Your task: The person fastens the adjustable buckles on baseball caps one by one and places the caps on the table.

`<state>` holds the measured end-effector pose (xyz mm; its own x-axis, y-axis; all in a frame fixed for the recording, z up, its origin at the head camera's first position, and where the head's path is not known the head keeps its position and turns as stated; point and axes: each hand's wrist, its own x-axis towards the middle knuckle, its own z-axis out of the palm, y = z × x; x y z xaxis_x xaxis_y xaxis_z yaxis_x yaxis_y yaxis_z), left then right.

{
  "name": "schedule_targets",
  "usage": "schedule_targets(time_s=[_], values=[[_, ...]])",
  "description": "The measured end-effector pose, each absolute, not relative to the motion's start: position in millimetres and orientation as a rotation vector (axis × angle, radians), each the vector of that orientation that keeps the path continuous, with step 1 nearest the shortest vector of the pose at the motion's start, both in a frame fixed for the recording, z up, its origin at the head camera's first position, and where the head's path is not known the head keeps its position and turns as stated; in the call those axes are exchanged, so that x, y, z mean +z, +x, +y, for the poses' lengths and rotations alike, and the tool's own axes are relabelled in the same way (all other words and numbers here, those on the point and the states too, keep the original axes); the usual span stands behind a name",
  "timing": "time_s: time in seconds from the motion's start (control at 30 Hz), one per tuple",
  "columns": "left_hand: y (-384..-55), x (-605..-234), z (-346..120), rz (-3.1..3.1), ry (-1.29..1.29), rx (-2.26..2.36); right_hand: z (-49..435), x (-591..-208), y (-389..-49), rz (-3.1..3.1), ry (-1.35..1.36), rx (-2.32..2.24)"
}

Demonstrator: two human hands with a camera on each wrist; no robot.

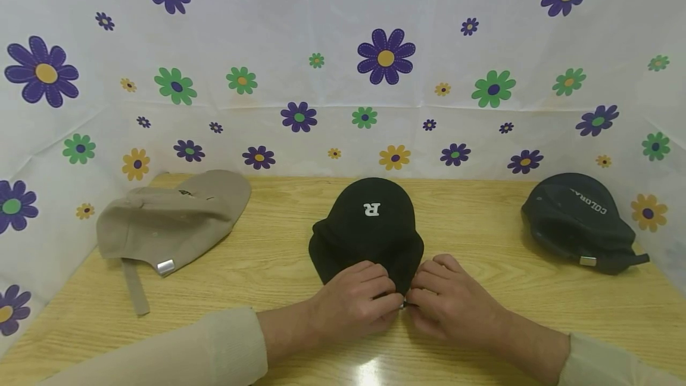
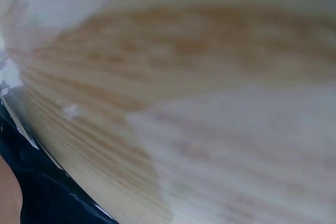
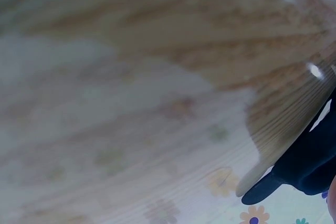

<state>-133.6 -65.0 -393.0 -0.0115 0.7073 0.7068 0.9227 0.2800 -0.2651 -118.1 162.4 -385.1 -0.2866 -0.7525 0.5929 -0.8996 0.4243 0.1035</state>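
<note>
A black baseball cap (image 1: 370, 231) with a white letter R lies at the middle of the table, its back edge toward the person. The left hand (image 1: 356, 299) pinches that near edge from the left, where a small metal buckle (image 1: 402, 304) shows between the hands. From the right, the right hand (image 1: 455, 305) pinches the dark strap beside the buckle, its fingers curled. Both hands nearly meet there, and the fingertips hide most of the strap. Part of the dark cap (image 2: 47, 187) fills the left wrist view's lower left corner. Dark cap fabric (image 3: 310, 161) also shows at the right wrist view's right edge.
To the left lies a beige cap (image 1: 166, 219), its strap (image 1: 135, 288) hanging loose from a silver buckle. A dark navy cap (image 1: 579, 225) with lettering sits at the right. Behind the wooden table (image 1: 471, 225) hangs a flowered white cloth (image 1: 321, 28).
</note>
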Motion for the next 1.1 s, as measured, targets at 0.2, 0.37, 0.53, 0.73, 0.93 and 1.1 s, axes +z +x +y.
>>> schedule_targets(time_s=[0.2,0.37,0.53,0.73,0.93,1.1], values=[[-133.9,-393.1,-64.9,-1.765,-1.484,-0.344,163.5,-385.3,-116.6,-2.159,1.357,0.328],[-134.0,-393.4,-64.7,-1.763,-1.484,-0.346,163.7,-385.8,-116.2,-2.166,1.333,0.317],[-133.9,-393.7,-65.1,-1.772,-1.488,-0.351,163.3,-386.3,-116.3,-2.165,1.335,0.312],[-133.2,-393.4,-65.0,-1.788,-1.491,-0.365,163.4,-386.3,-115.8,-2.175,1.336,0.308],[-132.2,-392.7,-64.6,-1.801,-1.494,-0.369,163.6,-385.5,-115.1,-2.200,1.305,0.299],[-132.2,-392.3,-65.4,-1.810,-1.495,-0.366,163.6,-385.4,-114.3,-2.231,1.284,0.316]])
